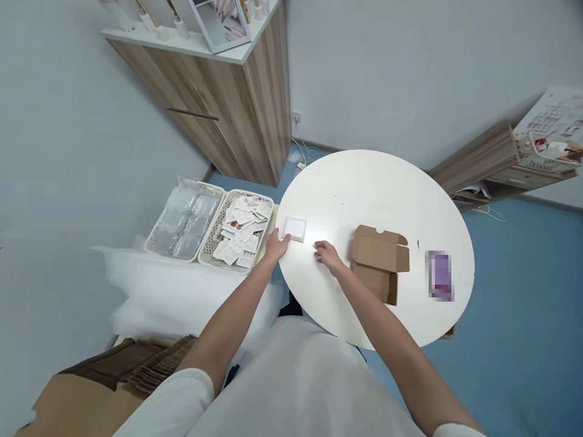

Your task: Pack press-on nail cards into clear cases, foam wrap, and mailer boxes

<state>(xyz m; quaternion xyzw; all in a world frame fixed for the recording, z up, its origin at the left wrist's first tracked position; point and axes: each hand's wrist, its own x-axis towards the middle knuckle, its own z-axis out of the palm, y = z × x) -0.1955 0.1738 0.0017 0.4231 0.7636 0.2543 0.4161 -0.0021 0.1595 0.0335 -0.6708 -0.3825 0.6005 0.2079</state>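
A small flat white packet (295, 228), with a shiny clear-looking edge, is at the left side of the round white table (373, 182). My left hand (276, 245) is at its near left corner, the thumb lying over that corner and the other fingers by its left side. To the right of the packet, my right hand (328, 255) hovers over the table with loosely curved fingers, apart and holding nothing. Beyond it on the right, a brown cardboard mailer box (381, 250) lies with its lid folded back and its inside showing.
A blurred purple item (440, 276) lies at the table's right. Left of the table are a basket of printed cards (209, 243), a basket of clear plastic packs (184, 218), white wrapping sheet (182, 291) and a carton of folded brown cardboard (82, 400). A wooden cabinet (237, 109) stands behind.
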